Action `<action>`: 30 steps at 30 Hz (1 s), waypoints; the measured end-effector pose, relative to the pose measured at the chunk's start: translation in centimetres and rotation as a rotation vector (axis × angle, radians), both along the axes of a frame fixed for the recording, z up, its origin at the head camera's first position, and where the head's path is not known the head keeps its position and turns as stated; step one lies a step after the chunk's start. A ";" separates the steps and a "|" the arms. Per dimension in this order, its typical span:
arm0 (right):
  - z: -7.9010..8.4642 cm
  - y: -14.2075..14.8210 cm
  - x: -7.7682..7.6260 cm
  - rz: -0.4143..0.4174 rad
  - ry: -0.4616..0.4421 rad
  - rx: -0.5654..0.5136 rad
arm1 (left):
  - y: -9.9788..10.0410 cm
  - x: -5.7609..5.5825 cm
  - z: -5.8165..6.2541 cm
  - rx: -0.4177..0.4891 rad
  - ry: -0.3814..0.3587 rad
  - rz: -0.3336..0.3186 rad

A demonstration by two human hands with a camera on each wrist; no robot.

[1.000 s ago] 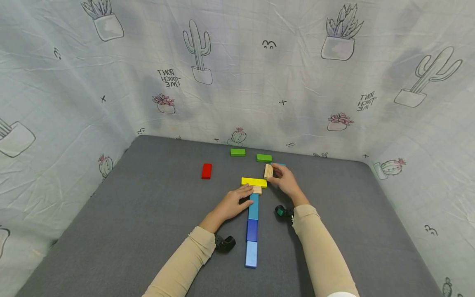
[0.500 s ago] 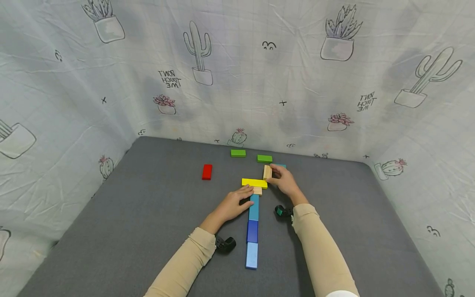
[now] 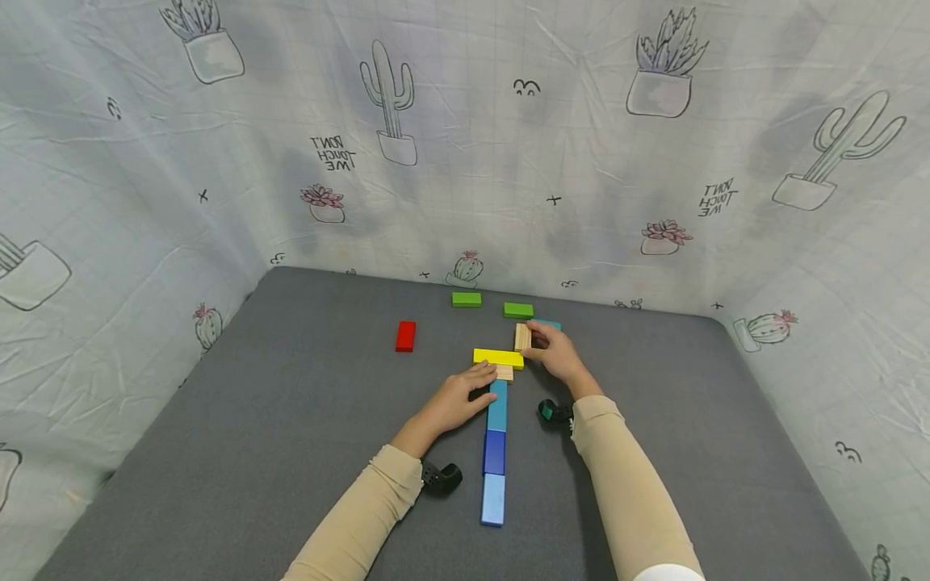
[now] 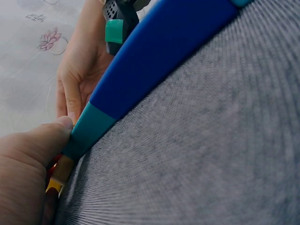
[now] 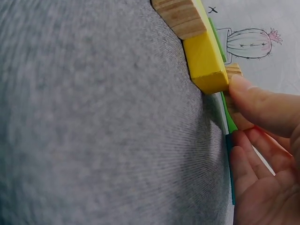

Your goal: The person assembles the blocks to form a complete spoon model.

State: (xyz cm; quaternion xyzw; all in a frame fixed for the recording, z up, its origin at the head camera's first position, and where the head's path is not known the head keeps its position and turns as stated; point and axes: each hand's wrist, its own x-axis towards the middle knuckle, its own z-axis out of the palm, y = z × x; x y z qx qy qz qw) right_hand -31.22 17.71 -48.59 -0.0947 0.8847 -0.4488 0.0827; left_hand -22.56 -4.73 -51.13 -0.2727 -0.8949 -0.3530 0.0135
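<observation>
While the left hand [image 3: 454,398] rested relaxed against the blue row [image 3: 495,452], we saw the right hand [image 3: 556,355], nearer the table's [image 3: 305,403] far edge, pinching a wooden block [image 3: 521,337] just nudged left, seemingly better aligned beyond the yellow block's [image 3: 497,359] right end.

left hand [image 3: 456,398]: back side up mid-frame, fingers pretty straight, thumb splayed
right hand [image 3: 558,355]: right of center, thumb and fingers pinching
left forearm [image 3: 356,510]: slants up-right from bottom edge
right forearm [image 3: 635,488]: leans up-left, lower right
</observation>
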 end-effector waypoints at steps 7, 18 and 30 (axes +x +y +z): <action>-0.4 0.1 -0.2 0.013 -0.009 0.006 | 0.0 0.0 -0.1 0.005 -0.001 0.000; -0.6 0.4 -0.1 0.035 0.014 -0.018 | 0.0 0.0 0.0 0.004 -0.008 -0.001; -0.8 0.5 -0.1 0.046 0.034 0.002 | 0.0 -0.1 0.0 0.007 0.000 0.001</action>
